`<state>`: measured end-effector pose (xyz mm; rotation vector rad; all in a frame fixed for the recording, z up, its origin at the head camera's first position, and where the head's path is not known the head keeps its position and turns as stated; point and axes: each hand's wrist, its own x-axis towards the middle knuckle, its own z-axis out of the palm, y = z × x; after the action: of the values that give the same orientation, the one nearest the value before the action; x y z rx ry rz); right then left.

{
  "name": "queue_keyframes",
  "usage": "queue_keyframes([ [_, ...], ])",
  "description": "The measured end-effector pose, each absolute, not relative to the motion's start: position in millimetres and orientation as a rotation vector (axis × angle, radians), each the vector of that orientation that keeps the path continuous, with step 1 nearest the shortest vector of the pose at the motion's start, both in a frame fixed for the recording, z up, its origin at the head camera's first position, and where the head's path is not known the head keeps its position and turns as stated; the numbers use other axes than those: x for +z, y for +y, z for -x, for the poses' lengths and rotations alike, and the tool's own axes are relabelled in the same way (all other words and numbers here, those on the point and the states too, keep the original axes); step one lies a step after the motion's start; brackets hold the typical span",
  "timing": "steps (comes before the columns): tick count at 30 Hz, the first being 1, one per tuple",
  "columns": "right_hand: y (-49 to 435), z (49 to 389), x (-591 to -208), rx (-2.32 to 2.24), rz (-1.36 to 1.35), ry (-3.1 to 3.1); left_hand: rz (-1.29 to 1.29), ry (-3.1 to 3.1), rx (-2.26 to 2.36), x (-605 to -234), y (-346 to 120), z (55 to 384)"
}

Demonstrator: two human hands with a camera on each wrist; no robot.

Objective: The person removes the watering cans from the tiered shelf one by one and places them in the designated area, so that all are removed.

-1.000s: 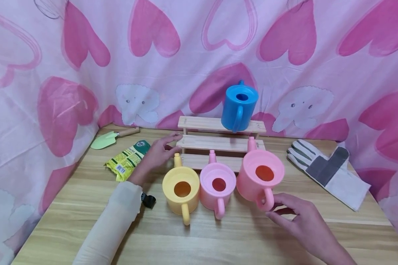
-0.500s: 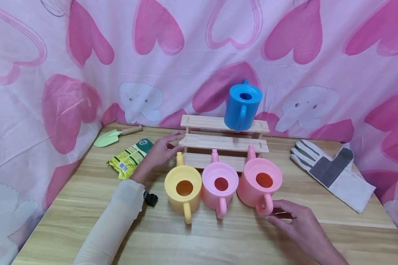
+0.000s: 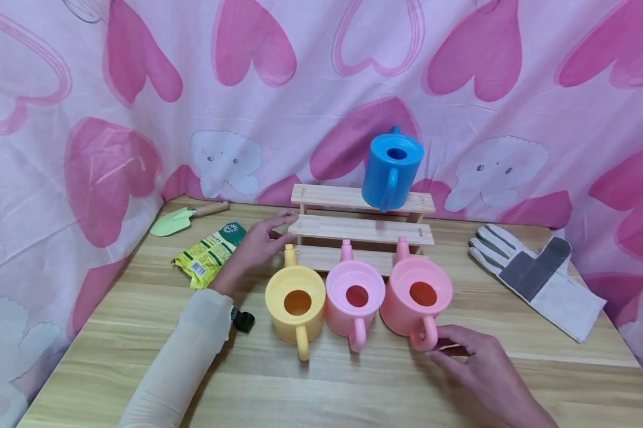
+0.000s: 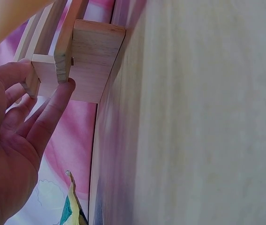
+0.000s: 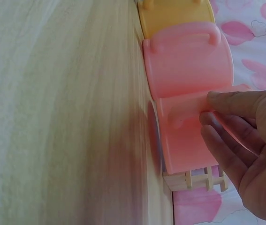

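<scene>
Three watering cans stand in a row, spouts pointing away: a yellow one (image 3: 295, 303), a light pink one (image 3: 355, 297) and a larger, deeper pink one (image 3: 416, 294). My right hand (image 3: 479, 362) pinches the deeper pink can's handle (image 3: 425, 336) between thumb and fingers; the right wrist view shows the thumb (image 5: 231, 101) along it. Behind them is a three-step wooden shelf (image 3: 361, 229), with a blue watering can (image 3: 392, 169) on its top step. My left hand (image 3: 257, 244) grips the shelf's left end, fingertips at the board ends (image 4: 62, 70) in the left wrist view.
A green trowel (image 3: 173, 222) and a yellow-green bag (image 3: 209, 255) lie at the left. A grey and white glove (image 3: 535, 276) lies at the right. A small black object (image 3: 243, 321) shows beside the left wrist. Pink heart-patterned cloth (image 3: 257, 107) hangs behind the table.
My right hand has brought the deeper pink can left and down, closer beside the light pink one. The left hand has stayed at the shelf's end. The head view has shifted slightly.
</scene>
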<state>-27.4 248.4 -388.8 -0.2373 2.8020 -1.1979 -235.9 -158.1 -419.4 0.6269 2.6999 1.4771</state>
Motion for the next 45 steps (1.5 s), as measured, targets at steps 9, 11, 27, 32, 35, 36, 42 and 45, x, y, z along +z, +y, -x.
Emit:
queue_keyframes([
  [9, 243.1, 29.2, -388.0, -1.196, 0.069, 2.668, -0.625, 2.702, 1.459, -420.8, -158.6, 235.2],
  [11, 242.3, 29.3, -388.3, -1.191, 0.062, 2.662, -0.623, 2.703, 1.457, -420.6, -158.8, 235.1],
  [27, 239.2, 34.6, -386.9, -1.127, -0.048, 2.576, -0.631, 2.695, 1.479, -421.6, -159.6, 237.2],
  [32, 239.0, 34.7, -387.0, -1.128, -0.014, 2.593, -0.630, 2.696, 1.480, -421.7, -159.4, 237.5],
  [35, 239.4, 34.5, -387.5, -1.127, 0.016, 2.601, -0.632, 2.698, 1.480, -421.1, -159.1, 237.0],
  [36, 239.5, 34.6, -387.7, -1.125, 0.020, 2.603, -0.631, 2.699, 1.479, -420.8, -159.0, 236.7],
  [42, 240.0, 34.3, -387.3, -1.125, -0.015, 2.583, -0.633, 2.702, 1.474, -420.5, -159.5, 236.2],
  [45, 242.1, 33.2, -385.6, -1.110, 0.028, 2.583, -0.643, 2.698, 1.479, -420.6, -159.4, 236.6],
])
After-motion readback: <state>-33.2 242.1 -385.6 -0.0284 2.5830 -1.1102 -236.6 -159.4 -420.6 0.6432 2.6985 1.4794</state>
